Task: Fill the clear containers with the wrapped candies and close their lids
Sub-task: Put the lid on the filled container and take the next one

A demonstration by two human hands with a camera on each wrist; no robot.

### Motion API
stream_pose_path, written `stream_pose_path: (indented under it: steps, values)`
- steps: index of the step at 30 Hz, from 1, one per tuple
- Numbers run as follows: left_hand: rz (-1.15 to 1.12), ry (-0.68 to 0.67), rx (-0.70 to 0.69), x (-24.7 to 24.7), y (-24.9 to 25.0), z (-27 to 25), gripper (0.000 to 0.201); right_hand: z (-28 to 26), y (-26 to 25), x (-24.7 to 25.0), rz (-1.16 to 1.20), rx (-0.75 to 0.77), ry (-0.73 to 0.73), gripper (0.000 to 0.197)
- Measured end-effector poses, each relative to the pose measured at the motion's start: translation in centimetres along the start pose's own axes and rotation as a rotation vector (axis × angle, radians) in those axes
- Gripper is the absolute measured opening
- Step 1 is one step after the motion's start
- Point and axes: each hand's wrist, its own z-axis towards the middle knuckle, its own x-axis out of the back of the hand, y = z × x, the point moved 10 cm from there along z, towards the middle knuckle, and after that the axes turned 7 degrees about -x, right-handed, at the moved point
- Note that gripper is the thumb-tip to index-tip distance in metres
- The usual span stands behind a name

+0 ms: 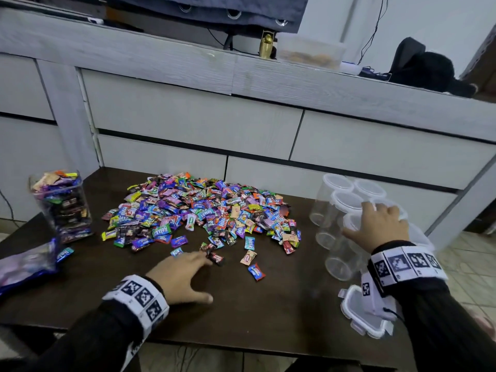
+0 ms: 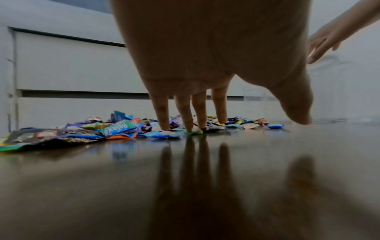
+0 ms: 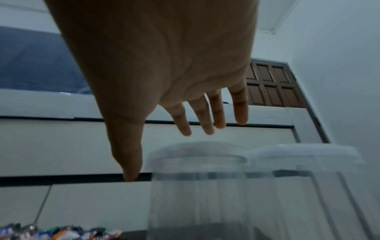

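A: Starting at the near edge of the table (image 1: 241, 312), what is lying there?

B: A clip lid (image 1: 357, 315) is sitting at the near right corner, partly under the right sleeve. The left hand (image 1: 179, 277) is hovering flat near the middle of the near edge, fingers (image 2: 164, 113) spread and straight, tips touching the stray candies at the front of the pile (image 1: 204, 210). It is gripping nothing.

A: And the right hand (image 1: 381, 226)?

B: It is hanging open over the jars (image 1: 338, 208) along the right edge, fingers spread above a lid. From the wrist view it is looking just clear of that lid, not touching.

A: Are those jars filled?

B: They are looking empty, lids on. A full container (image 1: 63, 205) is standing at the far left corner, uncapped, with a bag (image 1: 26, 261) just nearer along the left edge.

A: What could be going wrong from here?

B: The jars are crowding together, light and tall. Grabbing one carelessly is likely to be knocking its neighbours over or off the right edge. The left hand, sweeping, could be pushing slippery wrappers toward the near edge and onto the floor.
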Motion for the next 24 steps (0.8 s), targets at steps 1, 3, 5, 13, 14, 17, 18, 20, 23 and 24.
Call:
stream_pose_path:
  steps: [1,3,5,13,14,17,18,20,23,24]
  values:
    - [0.011,-0.033,0.002,-0.6,0.2,0.1,0.089,0.0,0.4,-0.9,-0.049,0.0,-0.03,0.071]
    - [0.029,-0.077,0.005,-1.2,0.3,0.1,0.088,-0.2,0.6,-2.0,-0.091,0.038,-0.037,0.065]
    - [0.02,-0.099,0.009,-1.3,0.3,0.1,0.086,-0.6,0.3,-2.0,-0.071,0.073,-0.007,0.06]
    - [-0.019,-0.129,0.038,-1.4,-0.1,0.0,0.093,-5.5,-4.5,-0.4,0.078,0.259,-0.084,0.078]
    - [-0.02,-0.132,0.039,-1.4,-0.1,0.0,0.092,-6.5,-5.5,-0.2,0.091,0.307,-0.106,0.08]
    - [-0.019,-0.123,0.039,-1.2,-0.1,0.0,0.099,-9.9,-9.4,0.8,0.044,0.509,-0.106,0.08]
    - [-0.018,-0.108,0.038,-1.1,-0.1,0.0,0.105,-11.2,-10.8,1.2,0.031,0.581,-0.096,0.078]
    - [-0.017,-0.053,0.023,-0.5,0.1,-0.1,0.116,-13.4,-13.6,1.7,0.048,0.699,-0.079,0.073]
    - [-0.086,0.044,-0.059,0.7,0.9,-0.5,0.127,-15.7,-17.4,2.5,0.14,0.842,-0.051,0.072]
    - [-0.145,0.071,-0.097,1.2,1.2,-0.7,0.13,-16.1,-18.5,2.7,0.179,0.876,-0.05,0.073]
